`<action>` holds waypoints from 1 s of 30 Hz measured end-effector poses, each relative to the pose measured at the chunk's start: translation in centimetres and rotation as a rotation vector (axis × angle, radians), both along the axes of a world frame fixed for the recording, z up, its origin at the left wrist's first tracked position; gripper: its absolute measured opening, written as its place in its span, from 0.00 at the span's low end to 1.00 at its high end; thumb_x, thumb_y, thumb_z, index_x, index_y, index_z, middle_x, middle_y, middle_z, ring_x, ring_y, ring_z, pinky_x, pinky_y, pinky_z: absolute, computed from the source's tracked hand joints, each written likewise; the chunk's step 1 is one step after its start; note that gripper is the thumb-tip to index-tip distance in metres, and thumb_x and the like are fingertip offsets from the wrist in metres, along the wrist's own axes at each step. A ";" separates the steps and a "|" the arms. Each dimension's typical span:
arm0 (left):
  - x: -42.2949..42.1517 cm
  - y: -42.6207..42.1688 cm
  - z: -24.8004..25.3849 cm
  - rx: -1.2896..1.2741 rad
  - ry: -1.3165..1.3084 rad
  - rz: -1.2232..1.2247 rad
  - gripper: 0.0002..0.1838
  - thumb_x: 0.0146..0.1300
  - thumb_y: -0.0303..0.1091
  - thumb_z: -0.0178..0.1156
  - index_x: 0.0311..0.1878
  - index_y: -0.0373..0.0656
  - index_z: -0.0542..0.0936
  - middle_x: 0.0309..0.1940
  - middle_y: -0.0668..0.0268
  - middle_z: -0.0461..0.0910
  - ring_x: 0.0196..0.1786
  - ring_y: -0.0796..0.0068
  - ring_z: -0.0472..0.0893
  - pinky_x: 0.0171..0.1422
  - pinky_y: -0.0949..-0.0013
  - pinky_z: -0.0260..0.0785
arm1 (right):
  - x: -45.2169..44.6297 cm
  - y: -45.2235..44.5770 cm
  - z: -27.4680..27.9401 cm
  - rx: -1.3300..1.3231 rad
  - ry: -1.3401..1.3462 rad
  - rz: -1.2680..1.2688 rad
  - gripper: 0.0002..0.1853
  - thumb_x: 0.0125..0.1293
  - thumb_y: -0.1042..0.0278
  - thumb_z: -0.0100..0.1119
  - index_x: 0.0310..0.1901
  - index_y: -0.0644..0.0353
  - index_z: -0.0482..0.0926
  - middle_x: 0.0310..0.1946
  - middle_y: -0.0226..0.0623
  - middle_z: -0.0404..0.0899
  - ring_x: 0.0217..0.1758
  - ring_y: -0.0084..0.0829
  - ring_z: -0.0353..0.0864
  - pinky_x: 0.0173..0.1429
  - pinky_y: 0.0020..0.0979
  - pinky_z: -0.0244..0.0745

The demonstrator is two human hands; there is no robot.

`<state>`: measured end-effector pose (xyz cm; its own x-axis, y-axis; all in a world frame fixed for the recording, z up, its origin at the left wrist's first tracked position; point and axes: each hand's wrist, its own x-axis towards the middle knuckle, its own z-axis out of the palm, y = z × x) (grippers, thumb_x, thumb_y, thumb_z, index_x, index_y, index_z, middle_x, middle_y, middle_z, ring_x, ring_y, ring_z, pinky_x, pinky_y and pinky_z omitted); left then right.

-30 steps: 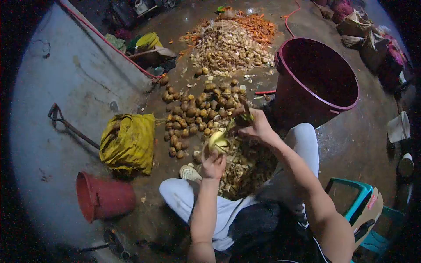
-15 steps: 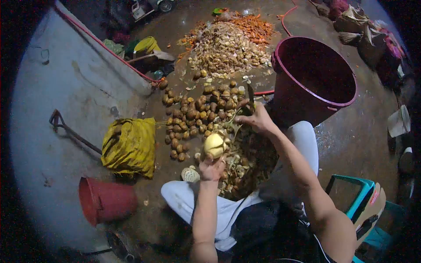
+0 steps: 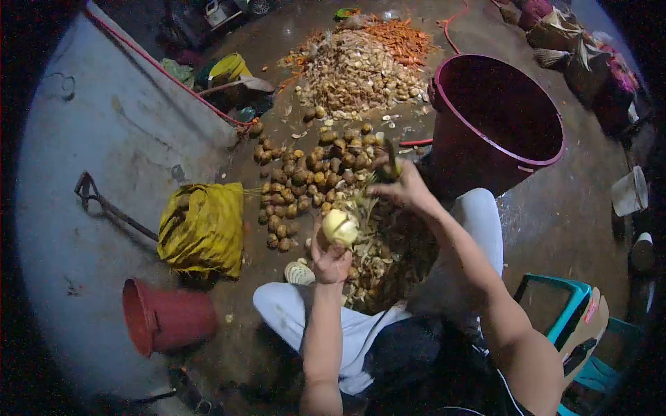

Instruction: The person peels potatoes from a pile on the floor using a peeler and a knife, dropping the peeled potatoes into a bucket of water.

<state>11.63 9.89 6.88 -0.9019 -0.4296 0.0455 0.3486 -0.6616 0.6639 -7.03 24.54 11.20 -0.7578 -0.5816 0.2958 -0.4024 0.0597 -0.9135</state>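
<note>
A partly peeled, pale yellow, round root vegetable (image 3: pixel 340 227) rests in my left hand (image 3: pixel 330 261), whose fingers curl around it from below. To the right and a little farther off, my right hand (image 3: pixel 406 187) is closed on a knife (image 3: pixel 393 156), its dark length sticking up past the fingers. The knife is blurred, and a gap separates this hand from the vegetable. Beyond my hands lie several unpeeled brown roots (image 3: pixel 300 175). Peelings and scraps (image 3: pixel 378 267) cover the floor between my legs.
A tall dark-red bin (image 3: pixel 479 159) stands at right. Farther off is a heap of pale pieces (image 3: pixel 364 76) beside orange peelings (image 3: pixel 402 41). At left are a yellow sack (image 3: pixel 202 232), a red bucket (image 3: pixel 180 320) and a wall (image 3: pixel 139 159). A teal chair (image 3: pixel 562 291) stands at lower right.
The vegetable has turned in my left hand, with a smoother pale side now showing. My right hand and the knife have shifted slightly. The whole view has moved a little.
</note>
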 end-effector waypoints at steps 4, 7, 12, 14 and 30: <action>-0.1 -0.3 0.7 0.040 0.058 -0.029 0.41 0.49 0.29 0.72 0.66 0.39 0.64 0.58 0.58 0.72 0.60 0.58 0.74 0.58 0.60 0.75 | -0.9 0.0 0.2 -0.029 -0.059 -0.005 0.23 0.46 0.64 0.79 0.41 0.62 0.78 0.38 0.31 0.81 0.46 0.25 0.76 0.54 0.33 0.71; -0.3 0.2 2.0 -0.127 -0.023 0.035 0.39 0.49 0.28 0.72 0.66 0.38 0.65 0.59 0.58 0.72 0.62 0.58 0.73 0.60 0.55 0.74 | 0.9 -0.6 1.4 -0.123 0.216 0.096 0.23 0.43 0.64 0.81 0.39 0.62 0.78 0.37 0.31 0.81 0.44 0.24 0.77 0.53 0.31 0.72; 0.0 0.1 1.1 0.060 0.082 0.029 0.41 0.49 0.29 0.73 0.66 0.38 0.64 0.59 0.59 0.72 0.62 0.59 0.73 0.66 0.54 0.70 | -1.7 0.0 -0.7 -0.014 -0.046 -0.037 0.24 0.45 0.58 0.79 0.41 0.60 0.81 0.40 0.38 0.84 0.47 0.35 0.82 0.56 0.35 0.73; -0.1 0.3 1.5 -0.144 0.007 0.112 0.42 0.49 0.30 0.73 0.67 0.40 0.63 0.61 0.57 0.70 0.63 0.57 0.72 0.67 0.54 0.69 | -0.3 -0.8 0.0 -0.102 0.167 0.028 0.24 0.44 0.57 0.79 0.41 0.60 0.80 0.39 0.38 0.83 0.46 0.36 0.81 0.56 0.36 0.72; 0.7 -0.2 -0.8 0.397 -0.014 -0.073 0.40 0.48 0.36 0.73 0.66 0.43 0.67 0.59 0.58 0.73 0.58 0.56 0.74 0.49 0.62 0.73 | -1.4 -0.1 -0.5 -0.075 -0.080 -0.040 0.23 0.44 0.67 0.80 0.40 0.64 0.77 0.37 0.32 0.80 0.42 0.23 0.76 0.50 0.30 0.73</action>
<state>12.31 9.66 6.13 -0.9301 -0.3459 -0.1238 0.2838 -0.8903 0.3560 -8.39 24.47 10.73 -0.8028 -0.5291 0.2748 -0.3267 0.0048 -0.9451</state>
